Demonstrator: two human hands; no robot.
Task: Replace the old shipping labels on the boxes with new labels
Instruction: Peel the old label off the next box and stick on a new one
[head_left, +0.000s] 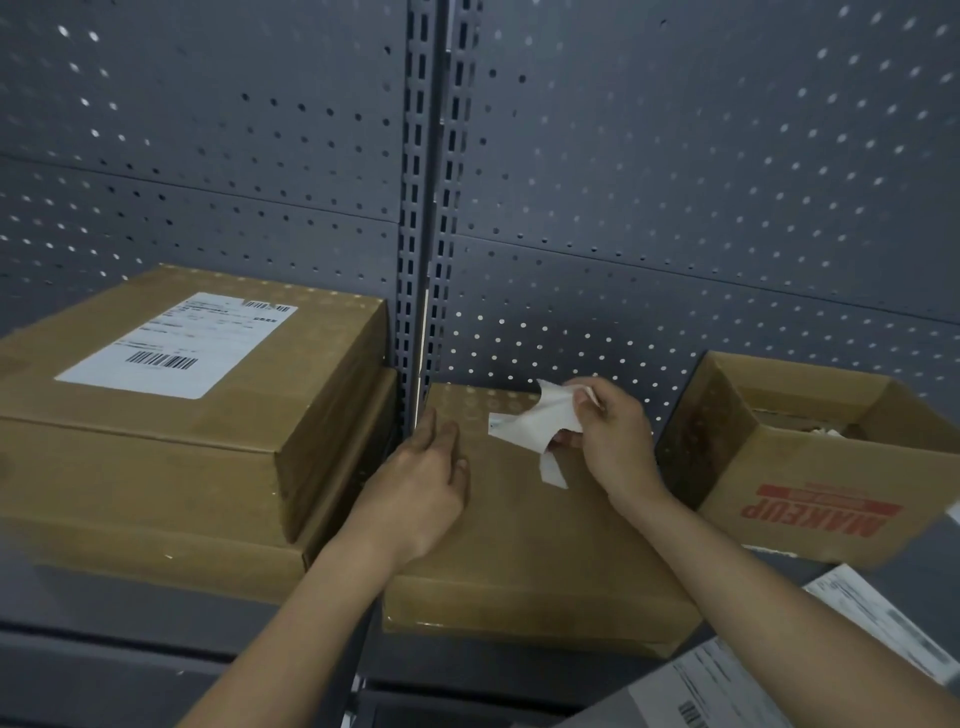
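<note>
Nearest me, at the lower right, white printed label sheets (852, 639) lie on the dark grey metal shelf (156, 618). Both my forearms reach forward over it. My left hand (426, 483) lies palm down on the flat brown cardboard box (519, 545), fingers straight and relaxed near its left edge. My right hand (608, 436) is raised over the box's far half, thumb and fingertips pinching the torn, crumpled white old label (535, 421), whose lower strip touches the lid. To the right stands an open brown carton printed MAKEUP in red (810, 483). To the left, two stacked brown boxes (156, 467) carry a white barcode label (176, 343). Behind everything is the grey perforated back panel (675, 182).
</note>
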